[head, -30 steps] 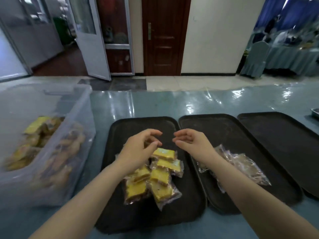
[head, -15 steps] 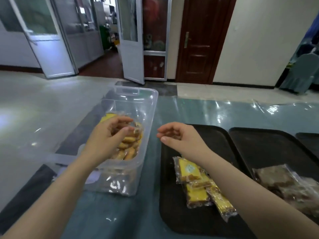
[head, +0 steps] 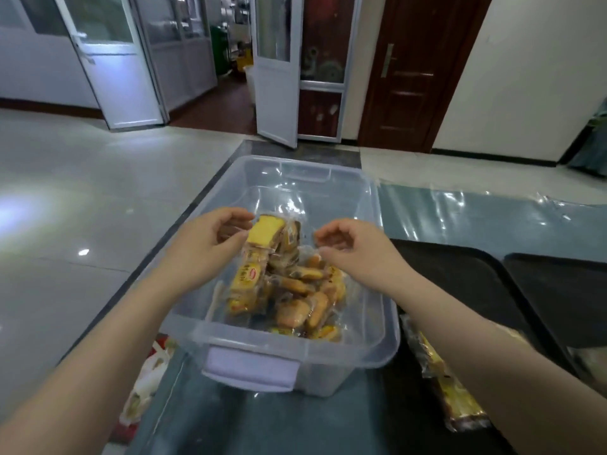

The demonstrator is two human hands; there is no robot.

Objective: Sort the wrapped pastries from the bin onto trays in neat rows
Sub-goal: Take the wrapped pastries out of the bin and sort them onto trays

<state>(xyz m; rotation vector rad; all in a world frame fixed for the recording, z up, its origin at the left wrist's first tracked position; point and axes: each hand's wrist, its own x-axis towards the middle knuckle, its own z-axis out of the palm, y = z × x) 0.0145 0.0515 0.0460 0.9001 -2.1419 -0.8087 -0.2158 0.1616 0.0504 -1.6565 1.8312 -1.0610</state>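
The left hand (head: 210, 247) pinched a yellow pastry (head: 264, 232) at frame centre; the right hand (head: 351, 247), curled and empty, hovered just right of it.

Both my forearms reach up from the bottom corners toward frame centre; my left hand (head: 203, 247) pinches a wrapped cake slice (head: 264, 232), my right hand (head: 358, 249) hovers loosely curled, holding nothing

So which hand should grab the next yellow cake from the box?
Probably the left hand: its fingers already touch the yellow wrapped cake atop the pile in the bin. The right hand hovers alongside, holding nothing.
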